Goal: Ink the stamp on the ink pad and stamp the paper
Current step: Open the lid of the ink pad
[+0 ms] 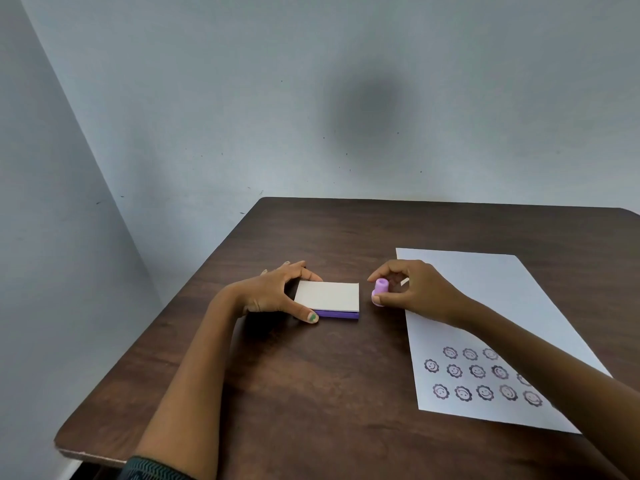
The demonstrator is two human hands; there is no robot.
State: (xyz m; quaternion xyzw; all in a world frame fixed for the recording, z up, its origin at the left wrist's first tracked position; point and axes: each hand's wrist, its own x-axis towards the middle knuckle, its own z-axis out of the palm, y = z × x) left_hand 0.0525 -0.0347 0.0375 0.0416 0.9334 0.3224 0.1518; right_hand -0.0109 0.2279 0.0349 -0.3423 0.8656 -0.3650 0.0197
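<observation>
A small pink stamp [380, 292] stands on the dark wooden table [311, 375], just left of the white paper [491, 296]. My right hand [415, 289] curls around the stamp, thumb and fingertips touching it. The ink pad [329, 299], a flat purple case with its pale lid down, lies to the left of the stamp. My left hand [277, 292] grips the pad's left side, thumb on its near edge and fingers on the far edge. Several smiling flower prints [478, 374] fill the near part of the paper, partly hidden by my right forearm.
The table stands against a pale wall [311, 116] at the back, with another wall to the left. Its left edge runs diagonally toward me. Bare wood lies between my two forearms and beyond the ink pad.
</observation>
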